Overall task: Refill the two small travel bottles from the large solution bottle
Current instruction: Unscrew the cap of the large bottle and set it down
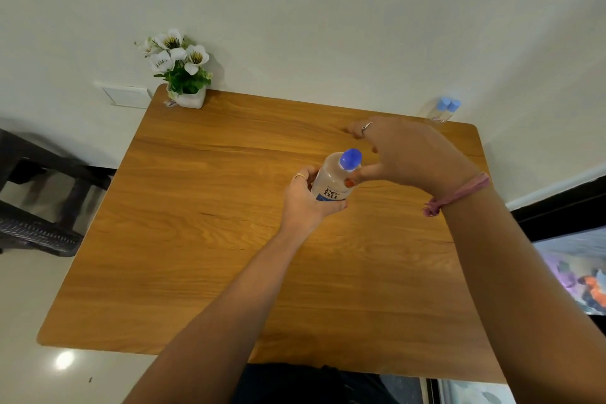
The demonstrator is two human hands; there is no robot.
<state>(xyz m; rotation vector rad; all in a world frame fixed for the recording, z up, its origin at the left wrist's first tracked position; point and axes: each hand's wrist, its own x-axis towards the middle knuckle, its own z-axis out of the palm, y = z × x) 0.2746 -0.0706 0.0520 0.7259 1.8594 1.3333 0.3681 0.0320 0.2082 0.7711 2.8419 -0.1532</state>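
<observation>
The large solution bottle (333, 178), white with a blue cap, is tilted above the middle of the wooden table (203, 239). My left hand (303, 200) grips its lower body. My right hand (406, 154) hovers just right of the cap with fingers spread; its thumb touches the bottle's shoulder. Two small clear travel bottles (443, 109) with light blue caps stand side by side at the table's far right corner, beyond my right hand.
A white pot of artificial white flowers (182, 72) stands at the far left corner against the wall. A dark wicker chair (36, 203) is left of the table. A bed with patterned fabric (580, 275) lies to the right.
</observation>
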